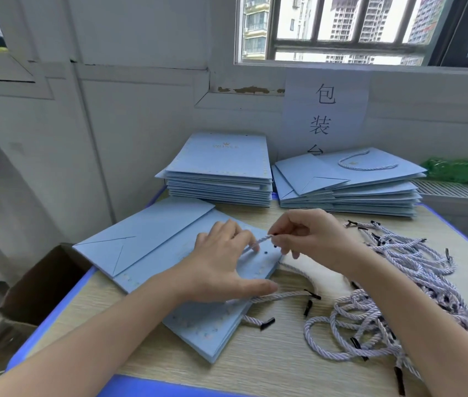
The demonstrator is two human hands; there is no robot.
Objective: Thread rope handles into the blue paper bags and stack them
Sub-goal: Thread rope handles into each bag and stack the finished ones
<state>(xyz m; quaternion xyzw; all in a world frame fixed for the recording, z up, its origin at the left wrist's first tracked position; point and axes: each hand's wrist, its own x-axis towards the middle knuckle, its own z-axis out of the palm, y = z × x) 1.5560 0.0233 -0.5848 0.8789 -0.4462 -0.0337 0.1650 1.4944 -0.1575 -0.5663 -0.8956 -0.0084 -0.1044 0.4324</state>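
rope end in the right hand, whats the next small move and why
Probably lower the rope end into the open hole just below it: the right hand pinches it above the bag, which the left hand presses flat.

Both bare forearms reach forward from the lower edge, the left hand (221,262) lying palm-down with thumb spread and fingers apparently curled at the tips, the right hand (310,239) raised beside it, thumb and forefinger pinched together.
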